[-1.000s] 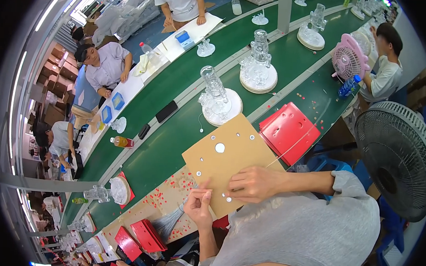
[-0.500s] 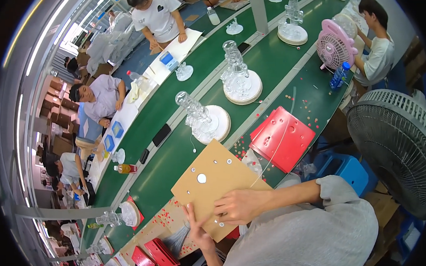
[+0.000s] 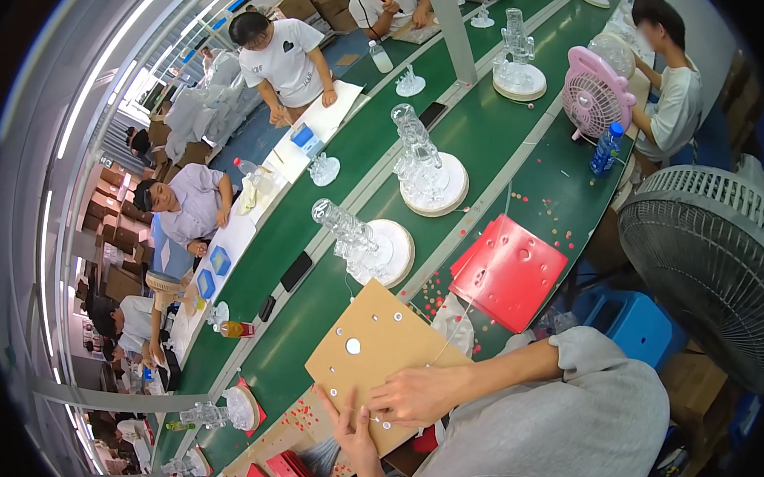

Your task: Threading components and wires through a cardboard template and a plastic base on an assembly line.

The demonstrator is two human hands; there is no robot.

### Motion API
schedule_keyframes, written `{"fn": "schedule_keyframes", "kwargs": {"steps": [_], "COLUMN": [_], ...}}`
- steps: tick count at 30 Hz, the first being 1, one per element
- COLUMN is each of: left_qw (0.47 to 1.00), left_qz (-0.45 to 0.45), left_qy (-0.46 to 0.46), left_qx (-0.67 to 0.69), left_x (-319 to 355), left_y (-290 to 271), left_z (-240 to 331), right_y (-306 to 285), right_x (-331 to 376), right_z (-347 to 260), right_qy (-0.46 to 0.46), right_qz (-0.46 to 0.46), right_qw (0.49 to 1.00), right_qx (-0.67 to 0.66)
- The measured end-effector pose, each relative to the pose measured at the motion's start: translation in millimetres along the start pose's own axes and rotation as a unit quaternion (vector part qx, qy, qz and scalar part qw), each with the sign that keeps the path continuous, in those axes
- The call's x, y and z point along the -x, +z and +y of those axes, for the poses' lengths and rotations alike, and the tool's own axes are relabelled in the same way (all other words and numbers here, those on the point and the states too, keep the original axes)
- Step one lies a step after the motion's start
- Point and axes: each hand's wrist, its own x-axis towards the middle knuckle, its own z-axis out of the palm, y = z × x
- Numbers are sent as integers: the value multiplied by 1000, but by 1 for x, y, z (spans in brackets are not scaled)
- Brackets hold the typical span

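A tan board [image 3: 386, 332] with several round holes, some ringed in white, lies tilted in front of me. My left hand [image 3: 355, 432] rests on its lower left part, fingers stretched out and apart. My right hand [image 3: 418, 395] lies on the board's near part, fingers bent and pressed together close to the left fingertips; whatever they pinch is hidden. Next to the right hand, a thin clear strand [image 3: 456, 330] runs up past the board toward a stack of red sheets [image 3: 510, 274]. Clear glass-like pieces on round white bases [image 3: 392, 249] stand beyond the board.
Red and orange dots lie scattered around the board. Red trays [image 3: 293, 472] and a grey bristle bundle [image 3: 321, 457] sit at the lower left. A pink fan [image 3: 595, 93], a blue bottle [image 3: 607, 149] and a large black fan [image 3: 696, 261] stand right. Co-workers sit across the green table [image 3: 296, 341].
The whole view has shifted, so the table appears lower. Both hands stay on the board and have moved slightly, the right hand's fingers nearer the left hand's.
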Motion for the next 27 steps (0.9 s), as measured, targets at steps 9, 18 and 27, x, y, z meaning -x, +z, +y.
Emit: {"fn": "schedule_keyframes", "kwargs": {"steps": [9, 18, 27], "left_qw": [997, 997, 995], "left_qz": [50, 72, 90], "left_qy": [-43, 0, 3], "left_qx": [38, -12, -31], "left_x": [-1, -6, 15], "left_y": [19, 2, 9], "left_z": [16, -21, -6], "right_y": [-23, -46, -115], "right_x": [12, 123, 59], "right_z": [-7, 5, 33], "right_qy": [-58, 506, 256], "right_qz": [144, 449, 631], "right_qw": [986, 725, 602], "right_qx": [55, -129, -416]}}
